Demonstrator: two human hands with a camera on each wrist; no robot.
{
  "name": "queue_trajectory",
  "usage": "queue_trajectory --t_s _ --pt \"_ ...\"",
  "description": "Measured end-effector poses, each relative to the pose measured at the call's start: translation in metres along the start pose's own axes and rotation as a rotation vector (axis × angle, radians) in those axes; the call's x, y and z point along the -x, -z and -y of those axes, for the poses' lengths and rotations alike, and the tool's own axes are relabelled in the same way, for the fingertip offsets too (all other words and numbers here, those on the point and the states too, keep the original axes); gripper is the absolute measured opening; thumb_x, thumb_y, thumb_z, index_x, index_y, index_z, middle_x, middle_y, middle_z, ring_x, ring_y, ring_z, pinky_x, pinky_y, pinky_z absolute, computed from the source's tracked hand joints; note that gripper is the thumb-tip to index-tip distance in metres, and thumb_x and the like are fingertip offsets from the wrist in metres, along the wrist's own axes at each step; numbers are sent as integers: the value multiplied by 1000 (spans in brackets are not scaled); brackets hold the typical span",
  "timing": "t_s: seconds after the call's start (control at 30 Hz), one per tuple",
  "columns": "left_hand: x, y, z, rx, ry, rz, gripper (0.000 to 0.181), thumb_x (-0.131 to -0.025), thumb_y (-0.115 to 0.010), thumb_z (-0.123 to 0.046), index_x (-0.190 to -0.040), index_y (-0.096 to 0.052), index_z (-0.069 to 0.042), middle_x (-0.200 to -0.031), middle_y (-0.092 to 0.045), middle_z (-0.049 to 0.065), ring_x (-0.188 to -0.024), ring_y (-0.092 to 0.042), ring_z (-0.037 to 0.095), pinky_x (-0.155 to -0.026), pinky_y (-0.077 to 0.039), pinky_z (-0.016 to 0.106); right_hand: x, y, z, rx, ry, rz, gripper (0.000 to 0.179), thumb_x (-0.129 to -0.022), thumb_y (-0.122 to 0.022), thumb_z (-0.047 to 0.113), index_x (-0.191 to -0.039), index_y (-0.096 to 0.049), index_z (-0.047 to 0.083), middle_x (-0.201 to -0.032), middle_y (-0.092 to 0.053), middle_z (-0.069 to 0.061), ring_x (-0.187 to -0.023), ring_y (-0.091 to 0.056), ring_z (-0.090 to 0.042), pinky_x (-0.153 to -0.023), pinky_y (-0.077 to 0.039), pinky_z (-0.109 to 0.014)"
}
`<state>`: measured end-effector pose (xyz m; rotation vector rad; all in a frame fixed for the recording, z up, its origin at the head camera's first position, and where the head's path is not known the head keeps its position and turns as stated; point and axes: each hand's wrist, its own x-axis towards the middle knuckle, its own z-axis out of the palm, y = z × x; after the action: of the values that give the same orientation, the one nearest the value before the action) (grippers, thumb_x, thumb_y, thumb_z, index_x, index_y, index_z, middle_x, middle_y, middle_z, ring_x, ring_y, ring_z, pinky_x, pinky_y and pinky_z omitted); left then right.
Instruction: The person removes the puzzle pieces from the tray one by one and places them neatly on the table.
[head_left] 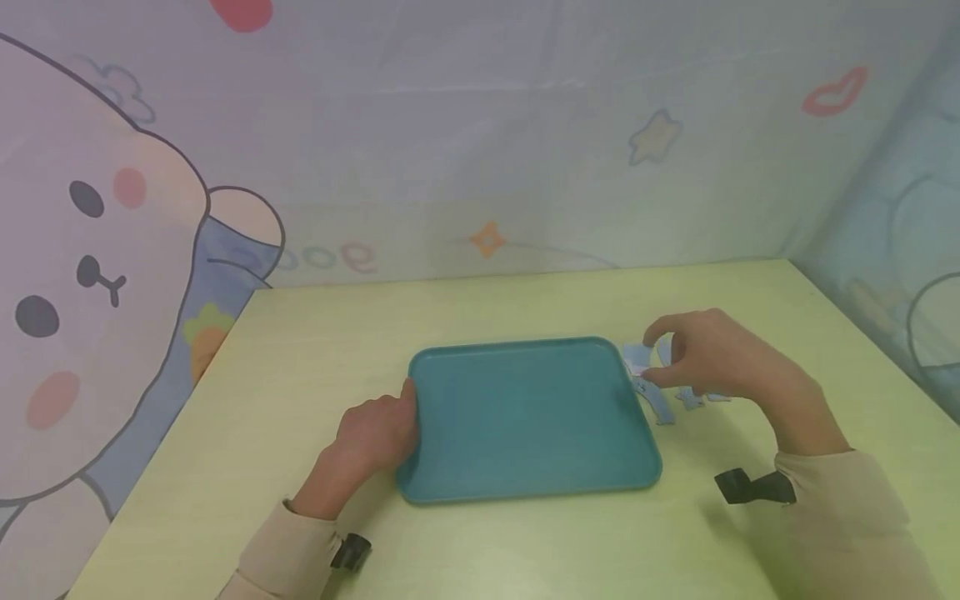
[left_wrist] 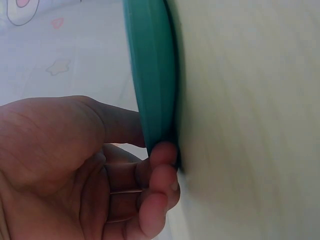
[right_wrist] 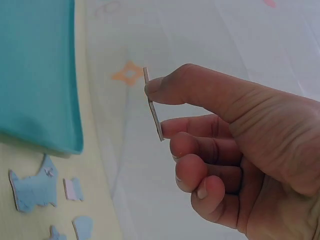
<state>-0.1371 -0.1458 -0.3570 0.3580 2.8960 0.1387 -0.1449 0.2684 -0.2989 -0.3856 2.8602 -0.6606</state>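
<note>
A teal rectangular tray (head_left: pixel 525 425) lies on the table. My left hand (head_left: pixel 378 433) grips its left rim; in the left wrist view, curled fingers (left_wrist: pixel 164 177) reach the tray's outer wall (left_wrist: pixel 152 55) and underside. Past the tray's right side, my right hand (head_left: pixel 716 354) pinches a thin flat piece (right_wrist: pixel 153 107) between thumb and forefinger, seen edge-on in the right wrist view. From above this piece (head_left: pixel 636 357) shows pale blue and white. Below the hand lie several light-blue cut-out pieces, among them a larger irregular one (right_wrist: pixel 35 189) and a small blue-and-pink one (right_wrist: pixel 73 189).
The pale yellow table (head_left: pixel 480 550) ends at a cartoon-printed cloth (head_left: pixel 450 150) hanging behind it, with more cloth along both sides. Black wrist straps with small cameras show at the left sleeve (head_left: pixel 281 550) and the right sleeve (head_left: pixel 840 500).
</note>
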Motion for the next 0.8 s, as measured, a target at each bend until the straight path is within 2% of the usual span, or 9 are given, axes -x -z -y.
queue_trajectory --t_s 0.27,0.5,0.67,0.8 --pt "0 1 0 10 -4 -1 59 -105 -45 -12 -159 -33 10 -84 -64 13 -72 -58 22 -60 -43 38 8 14 -20 10 -34 -32 45 -92 -80 34 -128 -67 10 -78 -67 -1 -58 -64 -18 -66 -48 -36" --pt "0 0 -1 7 -4 -2 59 -106 -46 -12 -159 -33 10 -86 -66 14 -72 -58 22 -60 -45 39 18 25 -42 15 -89 -60 48 -92 -81 39 -127 -67 11 -73 -65 1 -61 -61 -19 -62 -46 -35" --pt "0 1 -1 8 -1 1 59 -106 -46 -12 -159 -33 10 -87 -66 15 -73 -59 22 -61 -46 40 21 28 -63 9 -130 -45 55 -91 -81 44 -129 -66 8 -69 -61 1 -61 -59 -19 -60 -46 -35" --pt "1 1 -1 10 1 4 59 -106 -46 -12 -159 -33 10 -87 -66 15 -72 -58 22 -61 -45 39 23 30 -76 -4 -153 -33 55 -92 -80 42 -131 -66 5 -65 -56 1 -60 -55 -18 -59 -45 -35"
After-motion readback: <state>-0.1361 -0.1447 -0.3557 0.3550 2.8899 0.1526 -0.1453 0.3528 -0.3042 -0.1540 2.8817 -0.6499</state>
